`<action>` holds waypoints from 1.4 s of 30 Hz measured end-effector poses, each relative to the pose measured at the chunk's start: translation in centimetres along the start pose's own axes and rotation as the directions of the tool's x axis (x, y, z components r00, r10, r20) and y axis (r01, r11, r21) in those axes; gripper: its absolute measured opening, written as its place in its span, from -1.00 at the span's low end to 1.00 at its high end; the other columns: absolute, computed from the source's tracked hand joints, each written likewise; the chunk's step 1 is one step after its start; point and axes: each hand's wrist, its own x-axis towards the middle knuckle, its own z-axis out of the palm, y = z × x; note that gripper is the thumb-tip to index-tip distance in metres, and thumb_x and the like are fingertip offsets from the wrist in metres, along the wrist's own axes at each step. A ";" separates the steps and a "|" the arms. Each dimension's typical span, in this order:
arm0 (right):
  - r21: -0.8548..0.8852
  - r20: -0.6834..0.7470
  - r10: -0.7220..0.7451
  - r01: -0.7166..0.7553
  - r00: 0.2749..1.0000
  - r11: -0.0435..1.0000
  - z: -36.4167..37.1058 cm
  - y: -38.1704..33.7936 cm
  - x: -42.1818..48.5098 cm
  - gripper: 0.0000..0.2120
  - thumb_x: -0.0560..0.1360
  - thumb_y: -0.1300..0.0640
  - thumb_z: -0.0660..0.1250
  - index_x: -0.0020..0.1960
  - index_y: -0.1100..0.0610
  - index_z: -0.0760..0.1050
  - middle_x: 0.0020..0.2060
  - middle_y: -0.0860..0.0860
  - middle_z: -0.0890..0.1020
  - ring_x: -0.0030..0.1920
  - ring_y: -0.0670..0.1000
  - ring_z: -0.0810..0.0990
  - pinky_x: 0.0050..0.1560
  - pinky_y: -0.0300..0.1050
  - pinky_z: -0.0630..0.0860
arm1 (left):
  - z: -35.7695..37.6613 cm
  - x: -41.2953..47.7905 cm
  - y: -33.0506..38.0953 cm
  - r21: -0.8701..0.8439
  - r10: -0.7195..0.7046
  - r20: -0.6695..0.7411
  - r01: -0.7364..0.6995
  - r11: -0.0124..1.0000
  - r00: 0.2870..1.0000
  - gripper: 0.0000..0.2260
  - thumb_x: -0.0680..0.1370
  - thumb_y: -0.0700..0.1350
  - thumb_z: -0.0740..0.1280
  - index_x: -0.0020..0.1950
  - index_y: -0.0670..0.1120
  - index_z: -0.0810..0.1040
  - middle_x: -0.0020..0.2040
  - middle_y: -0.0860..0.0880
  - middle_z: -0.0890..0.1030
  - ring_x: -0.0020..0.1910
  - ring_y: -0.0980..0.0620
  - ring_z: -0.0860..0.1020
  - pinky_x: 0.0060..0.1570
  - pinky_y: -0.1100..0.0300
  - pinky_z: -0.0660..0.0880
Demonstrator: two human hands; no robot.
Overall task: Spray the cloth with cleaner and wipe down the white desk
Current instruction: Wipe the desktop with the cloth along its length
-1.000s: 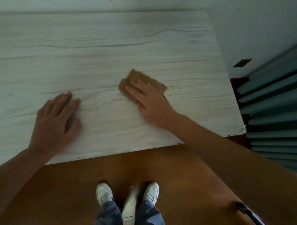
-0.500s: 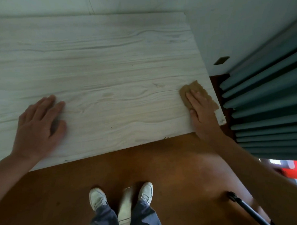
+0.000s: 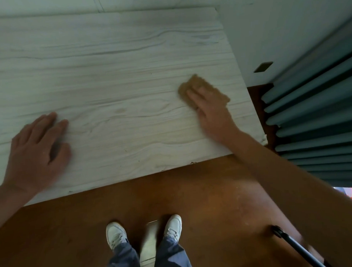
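Right hand [image 3: 212, 114] flat, pressing cloth [image 3: 204, 85] at 3 o'clock of desk [image 3: 108, 55]; left hand [image 3: 36, 152] released, flat. Risk: overshoot drags cloth off right edge.

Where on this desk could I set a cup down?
The desk is bare between the left hand and the right hand, and behind both up to the wall. Crowded only near the right edge, where the right hand presses the cloth.

I am seeing the cloth [image 3: 198, 83] lying on the desk [image 3: 108, 55] near its right edge, under the right hand [image 3: 214, 114]. The left hand [image 3: 36, 152] is resting on the desk's near left. A curtain [image 3: 314, 112] is hanging right of the desk.
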 end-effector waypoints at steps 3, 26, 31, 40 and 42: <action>-0.020 -0.104 0.200 -0.203 0.974 0.979 -2.1 5.8 1.3 -0.51 0.61 0.25 0.10 0.53 0.10 0.34 0.51 0.15 0.35 0.50 0.16 0.30 0.56 -0.09 0.01 | -0.1 0.0 0.1 -0.002 0.012 0.007 -0.012 1.000 1.000 -0.43 0.59 0.13 0.13 0.58 -0.05 0.38 0.62 -0.06 0.29 0.62 -0.22 0.22 0.52 -0.34 0.17; -0.020 -0.086 0.225 -0.227 0.971 0.974 -2.8 4.3 -6.3 -0.49 0.62 0.13 0.09 0.56 0.03 0.28 0.50 0.06 0.34 0.50 0.08 0.28 0.55 0.17 0.14 | -0.2 0.2 0.0 0.037 -0.002 0.016 0.002 0.999 1.000 -0.43 0.59 0.14 0.10 0.56 -0.02 0.41 0.63 0.09 0.22 0.63 -0.13 0.20 0.60 -0.22 0.12; 0.019 -0.158 0.336 -0.337 0.929 0.941 -1.6 2.0 -6.8 -0.50 0.63 0.20 0.13 0.56 0.06 0.29 0.52 0.06 0.32 0.52 0.11 0.24 0.57 0.08 0.08 | -1.2 0.1 1.4 0.064 -0.007 -0.003 0.007 0.998 1.000 -0.43 0.58 0.14 0.12 0.55 -0.04 0.41 0.55 0.27 0.11 0.57 0.14 0.09 0.58 0.04 0.02; 0.068 -0.098 0.448 -0.443 0.889 0.894 1.7 -8.8 -9.9 -0.51 0.68 0.13 0.10 0.60 0.01 0.16 0.58 -0.01 0.19 0.57 0.04 0.10 0.58 0.10 0.06 | -1.8 -0.2 2.1 0.030 -0.002 -0.006 0.002 1.000 1.000 -0.43 0.57 0.13 0.13 0.52 -0.11 0.45 0.59 -0.17 0.35 0.58 -0.22 0.24 0.53 -0.09 0.11; 0.091 -0.089 0.450 -0.443 0.888 0.892 2.8 -11.6 -10.0 -0.51 0.68 0.12 0.09 0.60 -0.01 0.16 0.58 -0.02 0.18 0.58 0.04 0.08 0.57 0.07 0.03 | -1.8 -0.3 2.0 0.011 0.001 -0.002 -0.001 1.000 1.000 -0.42 0.58 0.14 0.12 0.51 -0.13 0.46 0.58 -0.18 0.36 0.58 -0.22 0.26 0.55 -0.14 0.11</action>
